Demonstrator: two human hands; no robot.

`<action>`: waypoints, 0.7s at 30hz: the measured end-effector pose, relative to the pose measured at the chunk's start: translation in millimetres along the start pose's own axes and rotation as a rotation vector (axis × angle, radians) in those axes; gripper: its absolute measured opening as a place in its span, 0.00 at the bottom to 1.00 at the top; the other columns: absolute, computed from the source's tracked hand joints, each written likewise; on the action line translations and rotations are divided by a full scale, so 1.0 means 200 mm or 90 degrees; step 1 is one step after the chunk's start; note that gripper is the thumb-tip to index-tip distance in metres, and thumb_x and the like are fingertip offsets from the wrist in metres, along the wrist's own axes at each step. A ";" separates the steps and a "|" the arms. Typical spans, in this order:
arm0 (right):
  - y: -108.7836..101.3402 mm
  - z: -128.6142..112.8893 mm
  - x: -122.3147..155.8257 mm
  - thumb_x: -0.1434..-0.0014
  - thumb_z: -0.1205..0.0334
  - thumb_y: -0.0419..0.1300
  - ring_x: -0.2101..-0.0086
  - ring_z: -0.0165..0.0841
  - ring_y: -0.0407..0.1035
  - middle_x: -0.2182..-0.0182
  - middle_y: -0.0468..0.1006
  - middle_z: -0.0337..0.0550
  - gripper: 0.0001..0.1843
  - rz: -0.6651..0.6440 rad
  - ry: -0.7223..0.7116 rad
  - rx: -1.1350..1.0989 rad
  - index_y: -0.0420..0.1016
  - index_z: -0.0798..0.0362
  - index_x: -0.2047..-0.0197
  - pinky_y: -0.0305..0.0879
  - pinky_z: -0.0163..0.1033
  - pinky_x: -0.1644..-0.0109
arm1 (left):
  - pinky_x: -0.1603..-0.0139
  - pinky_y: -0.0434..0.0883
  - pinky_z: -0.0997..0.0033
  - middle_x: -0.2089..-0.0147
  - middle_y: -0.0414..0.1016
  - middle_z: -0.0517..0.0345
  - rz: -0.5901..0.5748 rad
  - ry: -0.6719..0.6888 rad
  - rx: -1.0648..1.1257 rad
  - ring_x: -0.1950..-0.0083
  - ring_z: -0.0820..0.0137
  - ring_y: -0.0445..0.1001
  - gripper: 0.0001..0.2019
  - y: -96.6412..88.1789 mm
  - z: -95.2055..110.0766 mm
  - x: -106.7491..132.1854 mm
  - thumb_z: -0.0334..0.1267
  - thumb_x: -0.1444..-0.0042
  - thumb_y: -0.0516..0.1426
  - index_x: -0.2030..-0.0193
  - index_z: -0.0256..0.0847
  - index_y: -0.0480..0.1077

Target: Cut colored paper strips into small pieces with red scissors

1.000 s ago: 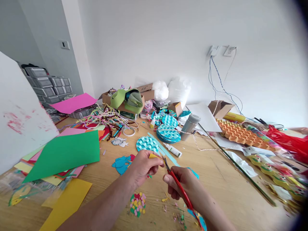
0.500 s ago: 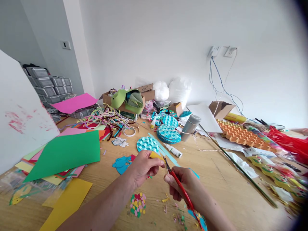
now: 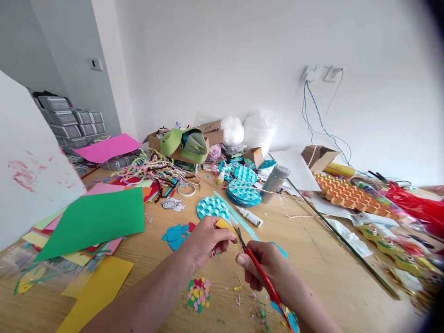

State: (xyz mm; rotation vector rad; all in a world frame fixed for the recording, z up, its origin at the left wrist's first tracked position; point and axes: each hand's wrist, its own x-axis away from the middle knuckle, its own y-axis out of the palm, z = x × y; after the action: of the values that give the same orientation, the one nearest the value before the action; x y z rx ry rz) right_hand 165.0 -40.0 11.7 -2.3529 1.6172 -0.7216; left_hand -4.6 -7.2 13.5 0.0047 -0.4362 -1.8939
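My left hand [image 3: 204, 243] pinches a small yellow paper piece [image 3: 224, 225] between thumb and fingers, just above the wooden table [image 3: 312, 259]. My right hand [image 3: 265, 268] is closed round red-handled scissors [image 3: 255, 263], whose dark blades point up and left, with their tips right beside the yellow piece. Below the hands lies a small heap of coloured paper cut-outs [image 3: 198, 293] with loose scraps beside it. A blue paper fish [image 3: 175, 236] lies just left of my left hand.
Green [image 3: 93, 222], yellow [image 3: 95, 291] and pink card sheets lie at the left beside a white board [image 3: 27, 171]. Teal wavy discs [image 3: 243, 192], a glue tube [image 3: 250, 216], a grey bottle [image 3: 274, 183], cardboard boxes, an orange tray [image 3: 347, 194] and a long green rod [image 3: 347, 245] crowd the far and right side.
The hands have hardly moved; the scissors' blades and the yellow piece have shifted only slightly against each other.
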 end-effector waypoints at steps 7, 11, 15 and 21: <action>0.01 -0.01 0.01 0.53 0.38 0.63 0.85 0.27 0.65 0.85 0.71 0.36 0.26 0.008 0.026 -0.021 0.62 0.53 0.76 0.57 0.30 0.82 | 0.82 0.51 0.76 0.83 0.65 0.62 0.010 0.008 0.019 0.83 0.79 0.58 0.06 0.01 -0.01 0.00 0.37 0.62 0.60 0.79 0.36 0.68; 0.01 -0.01 0.01 0.52 0.38 0.62 0.85 0.27 0.65 0.85 0.72 0.37 0.25 0.015 0.032 -0.021 0.62 0.53 0.76 0.57 0.30 0.83 | 0.82 0.50 0.76 0.85 0.63 0.63 -0.010 0.019 0.009 0.83 0.79 0.57 0.06 0.01 -0.02 -0.01 0.37 0.60 0.59 0.78 0.35 0.69; 0.01 -0.01 0.00 0.52 0.39 0.62 0.85 0.27 0.65 0.85 0.71 0.37 0.25 0.017 0.030 -0.018 0.62 0.53 0.76 0.58 0.30 0.83 | 0.82 0.50 0.76 0.85 0.63 0.63 0.004 0.015 0.020 0.83 0.80 0.57 0.07 0.02 -0.02 -0.01 0.37 0.61 0.60 0.78 0.34 0.70; 0.01 0.00 -0.01 0.51 0.39 0.62 0.85 0.27 0.65 0.85 0.71 0.37 0.25 0.016 0.024 -0.023 0.62 0.53 0.76 0.58 0.30 0.83 | 0.82 0.50 0.77 0.85 0.63 0.62 0.014 0.010 0.029 0.83 0.80 0.57 0.08 0.02 -0.01 -0.01 0.38 0.61 0.60 0.78 0.34 0.70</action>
State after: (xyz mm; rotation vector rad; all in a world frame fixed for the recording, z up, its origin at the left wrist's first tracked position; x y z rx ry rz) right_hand 162.5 -39.4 10.8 -2.3541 1.6856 -0.7420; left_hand -0.3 -6.9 11.6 0.0451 -0.4676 -1.8614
